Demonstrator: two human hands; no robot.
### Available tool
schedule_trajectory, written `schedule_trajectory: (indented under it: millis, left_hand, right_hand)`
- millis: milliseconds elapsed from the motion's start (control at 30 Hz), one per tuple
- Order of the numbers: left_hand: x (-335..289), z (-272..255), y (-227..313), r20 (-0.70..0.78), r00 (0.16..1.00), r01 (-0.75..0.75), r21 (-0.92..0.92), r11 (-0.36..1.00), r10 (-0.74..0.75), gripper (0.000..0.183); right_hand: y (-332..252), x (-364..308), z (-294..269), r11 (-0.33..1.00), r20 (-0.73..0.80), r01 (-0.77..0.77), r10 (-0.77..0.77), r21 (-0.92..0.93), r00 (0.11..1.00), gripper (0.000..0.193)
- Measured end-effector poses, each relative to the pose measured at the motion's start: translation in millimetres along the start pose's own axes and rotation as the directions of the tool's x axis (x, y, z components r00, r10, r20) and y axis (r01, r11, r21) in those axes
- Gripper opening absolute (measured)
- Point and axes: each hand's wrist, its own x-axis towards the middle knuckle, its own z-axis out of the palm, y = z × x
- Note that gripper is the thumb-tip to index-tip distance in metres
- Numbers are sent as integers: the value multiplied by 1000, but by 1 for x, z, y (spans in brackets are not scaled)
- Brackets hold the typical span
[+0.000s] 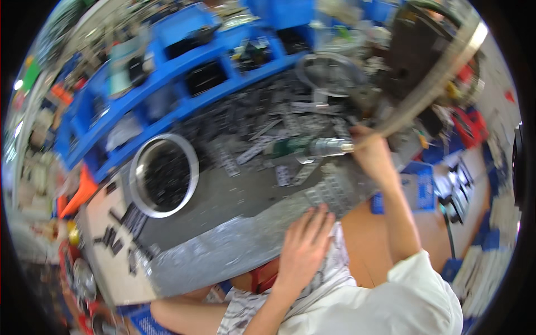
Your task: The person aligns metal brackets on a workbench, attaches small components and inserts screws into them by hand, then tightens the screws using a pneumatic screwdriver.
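My right hand [373, 153] is at the low end of a long curved metal bar [421, 95] that rises to the upper right. Its fingers look closed round that end, though the bar covers part of them and the picture is blurred. Pointing left from the same spot is a shiny metal cylinder [330, 147] with a dark green part [287, 146] behind it. My left hand [306, 240] lies open, fingers stretched out, on clear plastic sheeting [223, 245] along the bench's front edge. Several perforated metal strips [254, 149] are strewn over the grey bench top [215, 192].
A round metal bowl [192, 173] of small dark pieces stands at left. Blue parts bins [134, 92] line the back. A dark machine body [416, 47] rises at upper right. Dark pieces [114, 239] lie on the pale board at left. Beside my right arm is a blue basket [417, 190].
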Motion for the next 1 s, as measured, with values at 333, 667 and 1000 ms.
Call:
schedule_trajectory:
  millis: [333,667,1000]
  left_hand:
    - [-82,-186,-180,-424,725,685,357,635,-544,23]
    - [-102,-197,-248,-401,874,472,565,676,-275,18]
    - [-49,-100,-2,103,635,502,-808,308,-765,36]
  right_hand:
    - [-35,-66,-36,771,193,-233,144,593,970,18]
    - [-79,-121,-1,742,405,-251,-31,622,914,16]
    - [-118,-148,13,633,238,117,-447,765,862,19]
